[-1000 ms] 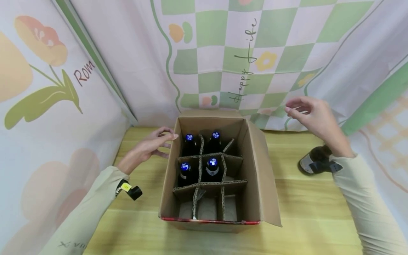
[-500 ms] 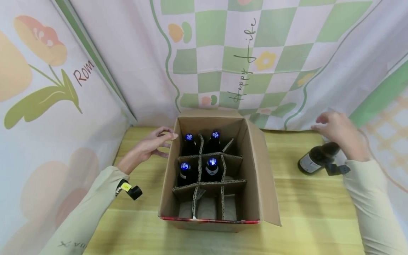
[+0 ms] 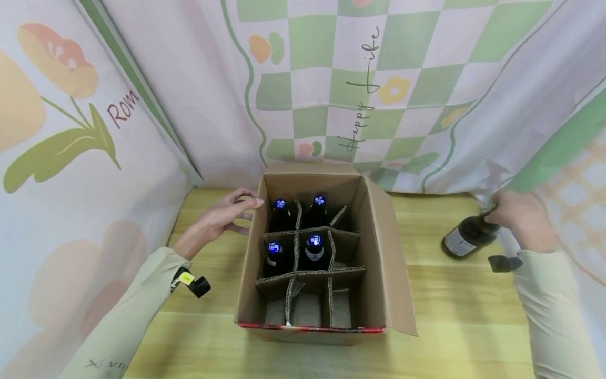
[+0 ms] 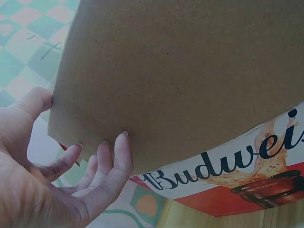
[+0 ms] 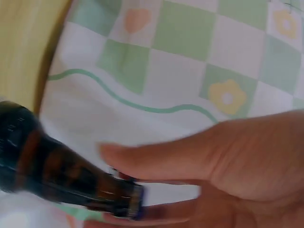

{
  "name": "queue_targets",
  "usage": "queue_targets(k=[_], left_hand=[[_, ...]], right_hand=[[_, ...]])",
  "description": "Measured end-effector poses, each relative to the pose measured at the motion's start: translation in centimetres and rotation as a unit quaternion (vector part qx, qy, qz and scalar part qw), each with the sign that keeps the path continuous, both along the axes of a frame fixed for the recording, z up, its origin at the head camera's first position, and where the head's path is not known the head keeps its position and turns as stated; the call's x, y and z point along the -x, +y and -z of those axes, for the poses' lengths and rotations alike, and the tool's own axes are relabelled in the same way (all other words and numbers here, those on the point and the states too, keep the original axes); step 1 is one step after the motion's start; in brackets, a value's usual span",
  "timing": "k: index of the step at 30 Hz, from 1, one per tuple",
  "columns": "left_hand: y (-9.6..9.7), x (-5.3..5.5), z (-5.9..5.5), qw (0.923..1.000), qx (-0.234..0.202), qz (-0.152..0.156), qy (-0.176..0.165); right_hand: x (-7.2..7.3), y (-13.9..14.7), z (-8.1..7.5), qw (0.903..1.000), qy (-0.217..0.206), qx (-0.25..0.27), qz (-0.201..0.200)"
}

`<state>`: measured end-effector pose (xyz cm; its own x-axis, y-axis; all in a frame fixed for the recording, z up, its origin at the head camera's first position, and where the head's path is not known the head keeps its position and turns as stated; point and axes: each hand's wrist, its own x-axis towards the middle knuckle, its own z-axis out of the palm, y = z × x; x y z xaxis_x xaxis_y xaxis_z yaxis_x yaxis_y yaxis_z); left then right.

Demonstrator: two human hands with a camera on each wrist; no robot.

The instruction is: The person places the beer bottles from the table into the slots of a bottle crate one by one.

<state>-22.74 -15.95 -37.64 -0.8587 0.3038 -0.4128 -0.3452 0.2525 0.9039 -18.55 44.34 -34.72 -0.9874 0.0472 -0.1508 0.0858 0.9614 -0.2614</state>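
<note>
An open cardboard box (image 3: 374,252) with dividers stands on the wooden table, several dark bottles with blue caps in its left and middle compartments. My left hand (image 3: 222,213) rests against the box's left side, thumb at the rim, fingers loosely bent. In the left wrist view, the fingertips (image 4: 122,142) touch the plain cardboard flap (image 4: 180,85). At the right, a dark beer bottle (image 3: 466,239) with a pale label leans toward my right hand (image 3: 523,218). The right wrist view, blurred, has thumb and fingers on either side of the bottle's neck (image 5: 111,190), just below the cap.
The box's right flap (image 3: 395,263) folds outward over the table (image 3: 454,321). Compartments along the front and right side hold no bottles. A checkered curtain (image 3: 350,89) hangs behind, and a printed cloth (image 3: 85,158) stands at the left.
My right hand has moved right and down from the air beside the box to the beer bottle's neck. The left hand and box have stayed in place.
</note>
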Motion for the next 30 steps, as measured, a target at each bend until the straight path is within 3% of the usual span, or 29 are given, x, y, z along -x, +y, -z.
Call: queue_targets(k=[7, 14, 19, 24, 27, 30], left_hand=[[0.0, 0.1, 0.0, 1.0, -0.002, -0.002, -0.003], [0.1, 0.1, 0.1, 1.0, -0.003, -0.002, -0.002], [0.0, 0.0, 0.0, 1.0, -0.003, 0.0, 0.0], [0.2, 0.1, -0.2, 1.0, -0.001, 0.002, 0.001], [0.4, 0.2, -0.2, 1.0, -0.001, 0.003, 0.001], [0.4, 0.2, -0.2, 1.0, 0.0, 0.001, 0.0]], right_hand=[[1.7, 0.2, 2.7, 0.9916, 0.122, -0.002, 0.043], [3.9, -0.5, 5.6, 0.9754, 0.184, 0.097, 0.075], [5.2, -0.7, 8.2, 0.9497, 0.226, 0.185, 0.114], [5.4, -0.9, 10.1, 0.9138, 0.257, 0.268, 0.164], [5.4, -1.3, 10.8, 0.9091, 0.288, 0.257, 0.155], [5.6, -1.6, 11.2, 0.9162, 0.301, 0.229, 0.131]])
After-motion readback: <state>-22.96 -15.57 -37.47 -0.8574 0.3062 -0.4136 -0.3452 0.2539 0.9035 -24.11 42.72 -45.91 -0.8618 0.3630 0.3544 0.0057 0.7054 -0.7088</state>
